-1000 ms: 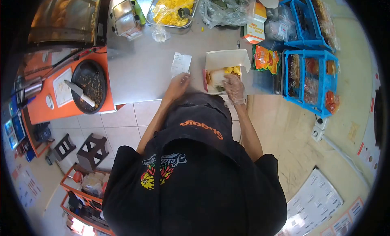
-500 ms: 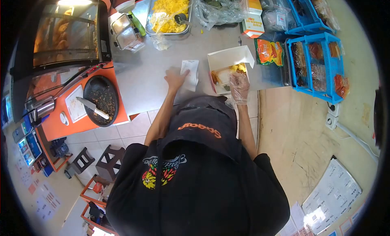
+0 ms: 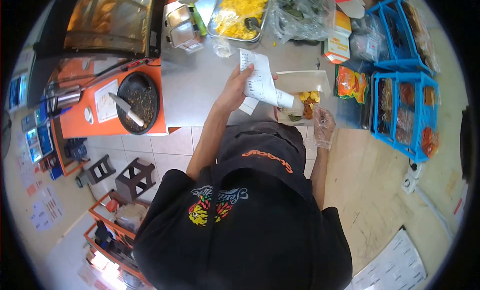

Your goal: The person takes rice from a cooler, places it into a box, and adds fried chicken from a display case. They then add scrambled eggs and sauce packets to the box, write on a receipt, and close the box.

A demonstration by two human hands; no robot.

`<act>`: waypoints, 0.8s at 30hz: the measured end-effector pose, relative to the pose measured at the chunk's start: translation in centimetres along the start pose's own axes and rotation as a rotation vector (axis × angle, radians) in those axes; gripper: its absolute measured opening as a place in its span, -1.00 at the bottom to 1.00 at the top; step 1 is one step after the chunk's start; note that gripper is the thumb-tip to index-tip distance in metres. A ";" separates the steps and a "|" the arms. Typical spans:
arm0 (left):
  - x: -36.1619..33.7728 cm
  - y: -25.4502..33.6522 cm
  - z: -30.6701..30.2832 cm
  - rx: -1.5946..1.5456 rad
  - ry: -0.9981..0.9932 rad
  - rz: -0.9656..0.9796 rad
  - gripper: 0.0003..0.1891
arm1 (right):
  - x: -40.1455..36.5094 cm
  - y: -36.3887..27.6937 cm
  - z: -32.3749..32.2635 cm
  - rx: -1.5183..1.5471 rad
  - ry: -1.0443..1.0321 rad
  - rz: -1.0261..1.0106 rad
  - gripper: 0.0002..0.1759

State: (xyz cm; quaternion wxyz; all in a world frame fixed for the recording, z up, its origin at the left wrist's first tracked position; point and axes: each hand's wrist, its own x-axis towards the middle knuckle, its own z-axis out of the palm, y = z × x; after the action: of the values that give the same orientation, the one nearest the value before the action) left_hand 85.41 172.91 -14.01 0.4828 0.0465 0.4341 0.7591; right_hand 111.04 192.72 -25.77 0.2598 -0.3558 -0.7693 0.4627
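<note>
My bare left hand is closed on a long printed paper receipt, its lower end curled over the left part of a food box. Under it a smaller white slip lies on the steel table. The open white cardboard box contains yellow food, a browned piece and something green; the receipt covers part of its left side. At the box's right edge is my right hand in a clear plastic glove, fingers loosely bent and apart, with nothing visible in them.
A metal tray of yellow food with a dark-headed spoon stands at the back, beside a plastic bag of leaves. Blue baskets stand right. Left are a knife on a dark stone mortar and a glass warmer.
My left hand has picked the receipt up off the table and raised it. My right hand has moved out of the food box to its right edge. The view has shifted.
</note>
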 end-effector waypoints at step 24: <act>-2.2 4.4 1.5 -0.344 0.159 -0.021 -0.55 | 4.8 -20.5 1.7 -0.012 -0.291 -0.499 -0.59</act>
State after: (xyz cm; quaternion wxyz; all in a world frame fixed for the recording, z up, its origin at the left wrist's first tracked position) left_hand 84.25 171.43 -9.18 0.4557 -0.1016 0.3353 0.8183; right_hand 100.61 189.06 -7.81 0.2503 -0.0870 -0.8648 0.4264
